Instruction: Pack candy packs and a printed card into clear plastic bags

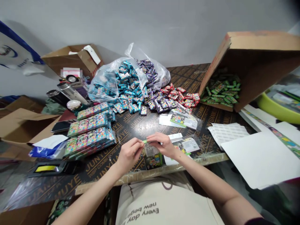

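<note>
Two bare hands, the left hand (129, 155) and the right hand (163, 145), pinched one small green packet (145, 141) between their fingertips, both grips almost closed on it. The packet was held just above a printed card in a clear plastic sleeve (152, 157) on a black printed plywood tabletop (131, 131). Stacked printed strip packs (87, 137) lay left; a clear bag of blue packets (103, 82) lay behind.

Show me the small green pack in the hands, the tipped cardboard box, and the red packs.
Small green pack (145, 141): head view, its visible end.
Tipped cardboard box (257, 39): head view, its top outer wall.
Red packs (180, 97): head view, middle of the pile.
</note>
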Available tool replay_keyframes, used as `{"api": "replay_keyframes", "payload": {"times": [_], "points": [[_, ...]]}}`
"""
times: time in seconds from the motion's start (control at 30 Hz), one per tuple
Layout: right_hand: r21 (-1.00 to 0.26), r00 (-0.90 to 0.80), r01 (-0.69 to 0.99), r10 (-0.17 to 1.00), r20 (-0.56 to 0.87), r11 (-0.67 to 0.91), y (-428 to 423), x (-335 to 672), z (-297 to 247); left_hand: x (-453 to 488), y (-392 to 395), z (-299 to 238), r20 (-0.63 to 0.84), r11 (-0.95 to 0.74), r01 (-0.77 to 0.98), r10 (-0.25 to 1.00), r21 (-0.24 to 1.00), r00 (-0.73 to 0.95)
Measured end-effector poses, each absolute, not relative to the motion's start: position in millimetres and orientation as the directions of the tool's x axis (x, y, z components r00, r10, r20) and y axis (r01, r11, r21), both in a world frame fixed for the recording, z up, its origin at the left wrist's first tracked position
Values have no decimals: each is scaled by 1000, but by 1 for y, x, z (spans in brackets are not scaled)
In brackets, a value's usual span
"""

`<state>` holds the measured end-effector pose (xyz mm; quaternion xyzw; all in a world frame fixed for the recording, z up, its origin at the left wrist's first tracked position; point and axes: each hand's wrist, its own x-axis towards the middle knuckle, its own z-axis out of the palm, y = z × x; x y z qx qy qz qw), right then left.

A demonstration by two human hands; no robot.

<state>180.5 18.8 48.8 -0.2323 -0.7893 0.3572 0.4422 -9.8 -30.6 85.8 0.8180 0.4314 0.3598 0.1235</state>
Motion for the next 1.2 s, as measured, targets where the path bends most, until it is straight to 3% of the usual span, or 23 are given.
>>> {"api": "replay_keyframes", "payload": {"times": [0.23,0.4,0.53,0.7,0.97,1.2], "points": [[-757,-493,143,709,504,638,19,186,57,1,-22,89,463,-544,624,831,561,308],[-696,-287,538,880,378,475,55,263,34,5,-17,87,442,-531,589,844,609,304],[-514,-298,786,939,174,344,81,318,-10,4,-16,88,436,-535,562,844,631,313],[-456,-321,812,931,174,365,80,323,-40,0,-17,83,448,-528,570,846,630,289],[-439,-399,778,894,206,448,61,311,-43,-1,-16,78,437,-458,587,879,667,189],[-520,-225,793,946,235,318,64,306,-24,4,-13,81,355,-356,530,928,769,108]]}}
